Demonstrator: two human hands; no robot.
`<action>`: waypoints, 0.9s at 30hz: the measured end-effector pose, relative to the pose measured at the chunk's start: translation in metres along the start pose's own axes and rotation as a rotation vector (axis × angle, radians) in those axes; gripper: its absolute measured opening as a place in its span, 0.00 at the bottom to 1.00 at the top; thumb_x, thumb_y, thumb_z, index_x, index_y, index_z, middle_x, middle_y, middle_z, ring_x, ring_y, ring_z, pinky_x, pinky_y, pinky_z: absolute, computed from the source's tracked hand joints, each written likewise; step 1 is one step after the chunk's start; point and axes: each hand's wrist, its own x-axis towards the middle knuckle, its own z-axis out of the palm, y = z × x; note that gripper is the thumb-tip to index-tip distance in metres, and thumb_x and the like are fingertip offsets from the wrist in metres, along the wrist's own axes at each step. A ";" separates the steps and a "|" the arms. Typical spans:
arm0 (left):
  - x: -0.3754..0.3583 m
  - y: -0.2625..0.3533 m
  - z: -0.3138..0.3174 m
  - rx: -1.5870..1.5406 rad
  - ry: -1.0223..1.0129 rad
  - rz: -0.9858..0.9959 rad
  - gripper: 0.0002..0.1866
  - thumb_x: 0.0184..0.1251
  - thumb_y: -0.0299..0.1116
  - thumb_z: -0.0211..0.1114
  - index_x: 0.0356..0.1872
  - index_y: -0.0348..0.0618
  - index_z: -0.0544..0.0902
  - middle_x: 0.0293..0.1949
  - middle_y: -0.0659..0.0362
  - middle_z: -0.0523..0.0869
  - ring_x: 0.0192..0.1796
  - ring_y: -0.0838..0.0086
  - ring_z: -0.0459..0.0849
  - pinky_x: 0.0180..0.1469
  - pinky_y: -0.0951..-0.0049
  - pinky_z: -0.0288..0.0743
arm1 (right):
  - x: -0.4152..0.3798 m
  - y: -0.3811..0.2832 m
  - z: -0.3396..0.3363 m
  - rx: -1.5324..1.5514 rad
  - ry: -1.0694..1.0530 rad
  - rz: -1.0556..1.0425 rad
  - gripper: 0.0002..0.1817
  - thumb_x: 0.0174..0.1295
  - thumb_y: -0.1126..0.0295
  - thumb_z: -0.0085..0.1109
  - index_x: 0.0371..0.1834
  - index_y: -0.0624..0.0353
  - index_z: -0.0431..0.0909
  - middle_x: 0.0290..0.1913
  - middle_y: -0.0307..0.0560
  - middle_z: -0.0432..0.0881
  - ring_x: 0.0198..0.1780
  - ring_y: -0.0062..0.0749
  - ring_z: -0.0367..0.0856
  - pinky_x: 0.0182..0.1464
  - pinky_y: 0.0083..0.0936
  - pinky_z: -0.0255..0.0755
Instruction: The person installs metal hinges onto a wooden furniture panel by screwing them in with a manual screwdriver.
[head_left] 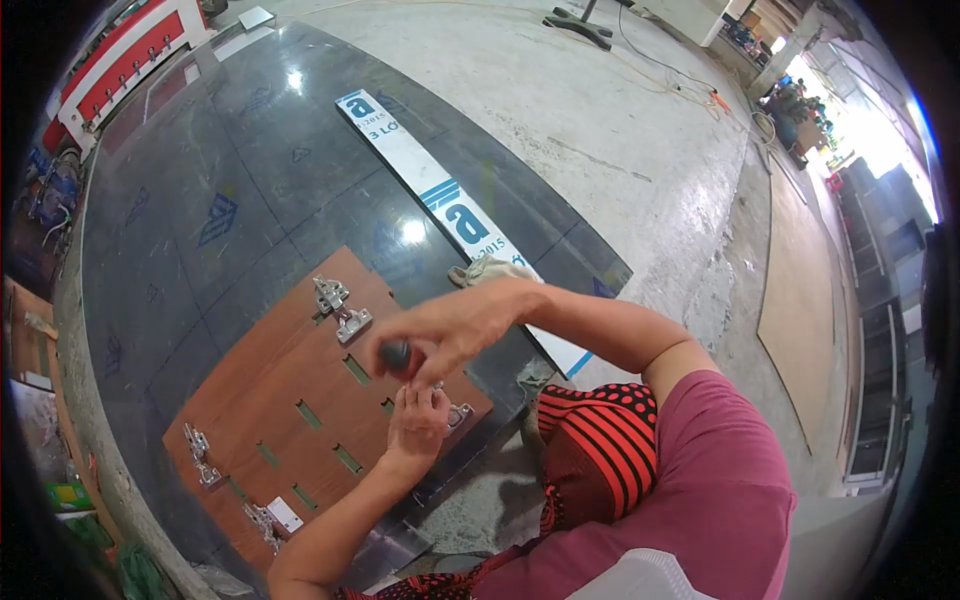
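A reddish-brown wood panel (pixel 270 380) with several green-edged slots lies flat in front of me. My right hand (pixel 450 325), blurred, is wrapped round a screwdriver with a black and red handle (pixel 398 355), above the panel's right part. Just below it my left hand (pixel 418 425) has its fingers pinched together; what they hold is hidden. Beside the left fingers a metal hinge (pixel 459 416) shows partly at the panel's edge. Other hinges sit on the panel: one (pixel 342 308) at the far edge, one (pixel 200 455) at the left, one (pixel 262 525) at the near edge by a white label (pixel 285 514).
The panel rests on a large dark sheet (pixel 240 170). Across that sheet lies a long white strip (pixel 425 185) with blue lettering, a pale cloth or glove (pixel 492 270) beside it. A red and white machine (pixel 130 65) stands far left. A cable (pixel 680 75) crosses the floor.
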 end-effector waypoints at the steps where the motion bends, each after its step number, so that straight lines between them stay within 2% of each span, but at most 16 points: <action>1: -0.001 0.000 0.001 -0.002 0.003 0.006 0.13 0.55 0.30 0.58 0.41 0.35 0.79 0.44 0.44 0.76 0.49 0.55 0.75 0.53 0.62 0.71 | 0.001 -0.003 0.000 -0.003 0.005 0.003 0.21 0.58 0.64 0.63 0.50 0.61 0.68 0.41 0.43 0.75 0.46 0.29 0.73 0.46 0.28 0.68; 4: -0.001 0.000 -0.006 0.003 -0.036 -0.009 0.14 0.55 0.30 0.58 0.41 0.35 0.79 0.44 0.44 0.76 0.50 0.55 0.75 0.54 0.62 0.70 | 0.004 -0.006 -0.003 -0.157 -0.048 0.037 0.22 0.58 0.66 0.63 0.52 0.61 0.67 0.42 0.42 0.74 0.45 0.27 0.72 0.46 0.26 0.68; 6: 0.003 -0.001 -0.016 0.051 -0.009 0.027 0.14 0.55 0.30 0.58 0.41 0.36 0.80 0.44 0.44 0.76 0.49 0.56 0.76 0.53 0.62 0.71 | 0.004 -0.007 -0.009 -0.231 0.177 0.205 0.23 0.58 0.66 0.63 0.52 0.62 0.66 0.43 0.42 0.74 0.44 0.26 0.72 0.47 0.26 0.68; 7: 0.002 -0.001 -0.013 0.049 -0.008 0.021 0.14 0.55 0.30 0.58 0.41 0.36 0.80 0.44 0.44 0.76 0.49 0.56 0.76 0.53 0.62 0.71 | 0.006 -0.005 -0.009 -0.231 0.172 0.207 0.23 0.58 0.66 0.63 0.52 0.62 0.66 0.43 0.42 0.74 0.44 0.26 0.72 0.47 0.26 0.68; 10: 0.004 0.001 -0.018 0.021 0.037 -0.026 0.09 0.58 0.27 0.58 0.40 0.38 0.79 0.44 0.47 0.77 0.53 0.54 0.77 0.53 0.61 0.74 | 0.010 0.003 0.000 -0.081 -0.056 -0.008 0.24 0.57 0.65 0.64 0.52 0.63 0.67 0.45 0.43 0.75 0.46 0.28 0.73 0.49 0.27 0.68; 12: 0.003 0.002 -0.036 -0.251 -0.293 -0.088 0.09 0.58 0.28 0.59 0.39 0.38 0.80 0.44 0.46 0.77 0.52 0.53 0.78 0.53 0.61 0.74 | 0.011 0.000 -0.001 -0.105 -0.117 -0.030 0.23 0.57 0.66 0.64 0.52 0.63 0.67 0.45 0.43 0.75 0.46 0.28 0.73 0.50 0.26 0.68; 13: 0.002 0.001 -0.027 -0.252 -0.296 -0.089 0.09 0.58 0.28 0.59 0.39 0.38 0.80 0.44 0.46 0.77 0.52 0.53 0.78 0.53 0.61 0.74 | 0.012 -0.001 -0.003 -0.134 -0.180 -0.049 0.23 0.58 0.66 0.64 0.52 0.63 0.67 0.45 0.43 0.75 0.47 0.27 0.73 0.50 0.26 0.68; 15: 0.002 -0.002 -0.008 0.050 0.011 0.022 0.15 0.54 0.31 0.59 0.42 0.36 0.80 0.46 0.42 0.76 0.48 0.55 0.77 0.51 0.64 0.71 | 0.010 0.002 -0.009 -0.078 -0.151 0.017 0.23 0.58 0.64 0.64 0.52 0.63 0.68 0.44 0.43 0.76 0.47 0.27 0.74 0.50 0.25 0.68; 17: 0.000 -0.002 -0.005 0.038 0.027 0.007 0.13 0.56 0.30 0.59 0.42 0.37 0.80 0.45 0.44 0.77 0.50 0.54 0.77 0.51 0.63 0.73 | 0.003 0.000 -0.013 -0.062 0.126 0.170 0.24 0.58 0.63 0.64 0.53 0.63 0.67 0.43 0.44 0.76 0.48 0.28 0.74 0.51 0.25 0.68; 19: 0.003 0.000 -0.016 0.023 0.047 -0.007 0.11 0.58 0.29 0.59 0.42 0.38 0.80 0.45 0.46 0.77 0.52 0.54 0.78 0.51 0.62 0.74 | 0.005 0.002 -0.007 -0.068 0.077 0.088 0.24 0.58 0.61 0.64 0.52 0.63 0.67 0.43 0.44 0.76 0.48 0.28 0.74 0.50 0.24 0.68; 21: 0.004 0.003 -0.030 -0.158 -0.289 -0.111 0.12 0.57 0.28 0.59 0.43 0.37 0.79 0.46 0.45 0.77 0.54 0.54 0.77 0.53 0.61 0.73 | 0.009 0.002 0.002 -0.066 -0.083 -0.127 0.23 0.58 0.61 0.64 0.50 0.63 0.68 0.44 0.44 0.76 0.47 0.27 0.75 0.50 0.25 0.69; 22: 0.003 0.003 -0.023 -0.160 -0.287 -0.117 0.12 0.57 0.28 0.59 0.43 0.37 0.79 0.46 0.45 0.77 0.54 0.54 0.77 0.53 0.61 0.73 | 0.011 0.001 -0.003 -0.106 -0.172 -0.089 0.23 0.58 0.61 0.64 0.51 0.62 0.68 0.46 0.43 0.75 0.48 0.27 0.74 0.52 0.27 0.68; 23: 0.001 0.001 -0.012 -0.107 -0.145 -0.072 0.13 0.57 0.28 0.58 0.43 0.37 0.79 0.46 0.45 0.76 0.54 0.53 0.76 0.54 0.60 0.73 | 0.010 0.002 -0.008 -0.106 -0.180 -0.089 0.23 0.58 0.61 0.64 0.51 0.62 0.68 0.46 0.43 0.75 0.48 0.27 0.74 0.52 0.27 0.68; 24: 0.001 0.000 -0.011 -0.052 -0.006 -0.027 0.13 0.56 0.27 0.58 0.43 0.36 0.78 0.47 0.44 0.76 0.54 0.53 0.76 0.54 0.60 0.72 | 0.008 0.006 -0.013 -0.072 -0.085 -0.011 0.24 0.58 0.61 0.64 0.52 0.62 0.67 0.46 0.43 0.75 0.49 0.27 0.73 0.53 0.28 0.68; 26: 0.000 -0.001 -0.013 -0.034 -0.003 -0.005 0.17 0.53 0.30 0.60 0.44 0.34 0.78 0.46 0.43 0.75 0.54 0.51 0.75 0.55 0.60 0.71 | 0.004 0.016 -0.021 0.064 0.118 0.223 0.24 0.59 0.63 0.63 0.55 0.61 0.67 0.47 0.43 0.75 0.50 0.26 0.72 0.54 0.28 0.67; 27: 0.001 -0.002 -0.016 -0.020 -0.007 0.020 0.21 0.50 0.32 0.62 0.45 0.32 0.77 0.45 0.41 0.75 0.54 0.50 0.74 0.56 0.59 0.69 | 0.001 0.014 -0.023 0.070 0.108 0.215 0.24 0.59 0.63 0.63 0.55 0.61 0.67 0.47 0.43 0.75 0.50 0.26 0.72 0.54 0.28 0.67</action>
